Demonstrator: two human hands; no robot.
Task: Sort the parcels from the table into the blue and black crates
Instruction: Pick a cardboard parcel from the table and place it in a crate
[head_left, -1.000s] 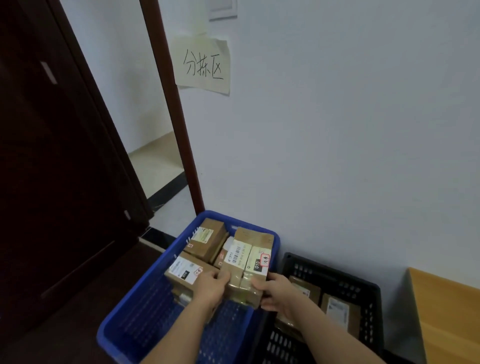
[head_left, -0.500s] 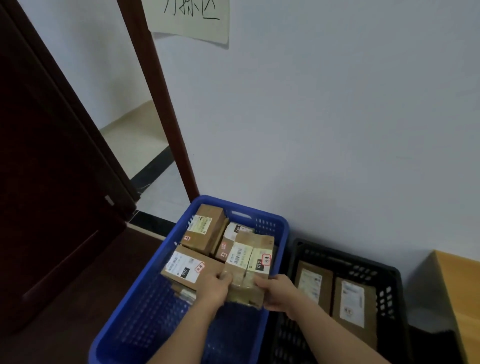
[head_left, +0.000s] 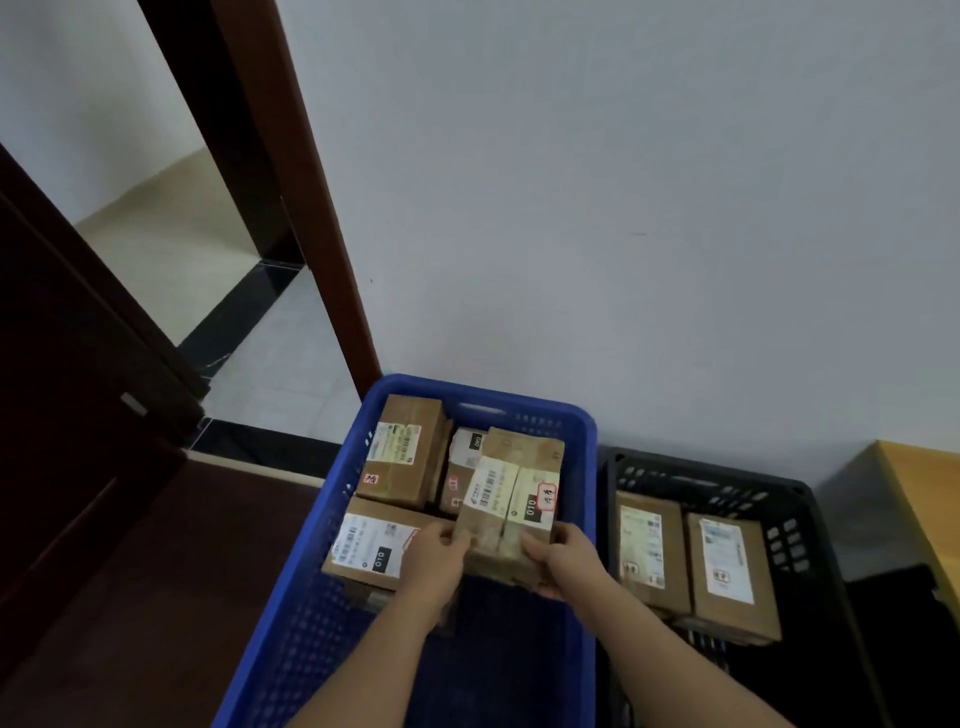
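Note:
A taped cardboard parcel (head_left: 511, 493) with a barcode label and a "010" mark is held over the blue crate (head_left: 584, 467). My left hand (head_left: 434, 558) grips its near left end and my right hand (head_left: 563, 558) grips its near right end. Inside the blue crate lie three other parcels: one at the far left (head_left: 402, 449), a small one in the middle (head_left: 462, 465) partly hidden behind the held parcel, and one at the near left (head_left: 371, 545). The black crate (head_left: 795, 509) to the right holds two labelled parcels side by side (head_left: 649, 551) (head_left: 730, 574).
Both crates stand on the floor against a pale wall. A red-brown door frame (head_left: 311, 208) rises left of the blue crate, with a dark door (head_left: 67, 415) further left. A wooden table corner (head_left: 930, 499) shows at the right edge.
The view has tilted down and the paper sign has left the frame. The held parcel has sunk lower into the blue crate, both hands still on it.

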